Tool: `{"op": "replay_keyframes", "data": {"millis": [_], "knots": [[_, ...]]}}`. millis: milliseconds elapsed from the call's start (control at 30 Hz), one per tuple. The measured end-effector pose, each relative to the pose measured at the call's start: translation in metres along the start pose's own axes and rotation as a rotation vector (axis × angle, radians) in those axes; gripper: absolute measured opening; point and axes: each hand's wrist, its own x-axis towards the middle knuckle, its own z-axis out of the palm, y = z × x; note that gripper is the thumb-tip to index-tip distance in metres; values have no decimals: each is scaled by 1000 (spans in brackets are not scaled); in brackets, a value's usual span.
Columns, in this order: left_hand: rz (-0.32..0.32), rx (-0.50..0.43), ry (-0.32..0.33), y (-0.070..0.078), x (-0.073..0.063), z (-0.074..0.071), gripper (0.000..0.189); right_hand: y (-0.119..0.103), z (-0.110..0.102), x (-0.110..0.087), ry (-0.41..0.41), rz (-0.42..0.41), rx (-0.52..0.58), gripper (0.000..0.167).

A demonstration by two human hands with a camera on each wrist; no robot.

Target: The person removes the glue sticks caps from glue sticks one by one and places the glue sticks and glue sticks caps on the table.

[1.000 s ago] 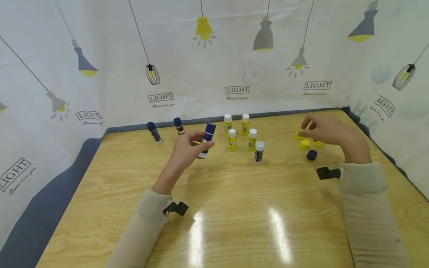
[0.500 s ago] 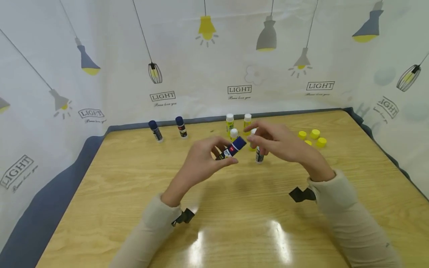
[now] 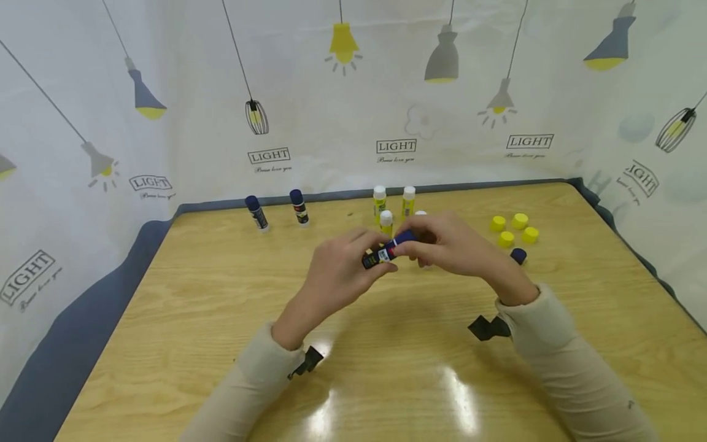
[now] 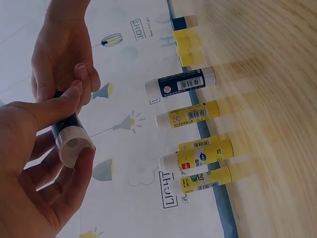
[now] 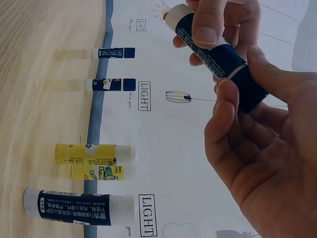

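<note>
Over the middle of the table my left hand (image 3: pixel 337 270) holds a navy glue stick (image 3: pixel 380 255) by its body, tilted up to the right. My right hand (image 3: pixel 458 248) pinches the navy cap (image 5: pixel 250 88) at its other end, and the cap sits on the stick. The stick's white base (image 4: pixel 74 144) points toward the camera in the left wrist view. Behind the hands stand several yellow glue sticks (image 3: pixel 379 202) without their yellow caps, white tops showing. An uncapped navy glue stick (image 5: pixel 74 208) is mostly hidden by my right hand in the head view.
Two capped navy glue sticks (image 3: pixel 256 213) stand upright at the back left of the wooden table (image 3: pixel 193 319). Several yellow caps (image 3: pixel 505 239) and one loose navy cap (image 3: pixel 518 256) lie at the right. A printed cloth (image 3: pixel 309 123) rises behind the table.
My left hand has carried the navy glue stick to the right and tilted it. My right hand has come left from beside the yellow caps and now pinches the stick's cap.
</note>
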Motion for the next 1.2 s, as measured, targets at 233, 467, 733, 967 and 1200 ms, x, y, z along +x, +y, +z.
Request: {"op": "replay_keyframes", "data": {"millis": [233, 467, 733, 967, 1200], "knots": [[4, 37, 3, 3, -2, -4, 34, 0, 0, 1, 18, -83, -51, 13], [14, 70, 9, 4, -2, -5, 34, 3, 2, 1, 53, -169, -82, 12], [18, 90, -4, 4, 1, -8, 30, 8, 4, 2, 94, -274, -126, 18], [17, 102, -22, 5, 2, -10, 27, 12, 4, 4, 140, -364, -172, 22], [10, 56, -79, 2, 5, -10, 33, 15, 2, 4, 138, -400, -174, 21]]}}
